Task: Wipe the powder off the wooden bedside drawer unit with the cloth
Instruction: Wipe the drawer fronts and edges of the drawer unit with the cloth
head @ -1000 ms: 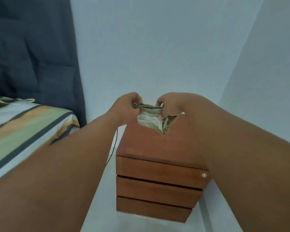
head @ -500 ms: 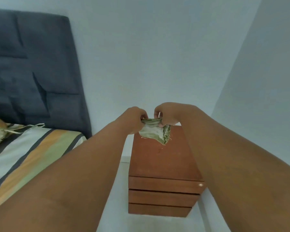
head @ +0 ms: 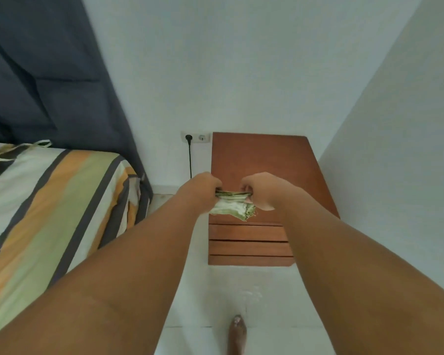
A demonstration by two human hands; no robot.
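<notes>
Your left hand (head: 201, 188) and right hand (head: 260, 189) are both closed in pinches on the cloth (head: 232, 206), one at each end of its top edge, holding it bunched in the air between them. The cloth's long axis runs left to right from hand to hand, and its loose, frayed lower part hangs below your fingers, the ragged corner pointing down under your right hand. It is a pale, greenish fabric; no label or writing can be read on it.

The wooden bedside drawer unit (head: 264, 157) stands just beyond and below your hands, against the white wall (head: 241, 60). Its three drawers (head: 249, 243) are shut, so their contents are hidden, and your right forearm covers their right ends. No powder can be made out on the top from here.

Beyond your left hand a black plug sits in a wall socket (head: 195, 137). Left of your left arm lies the striped bed (head: 49, 201) with its dark headboard (head: 41, 73). Below your hands your bare foot (head: 237, 334) rests on the white floor.
</notes>
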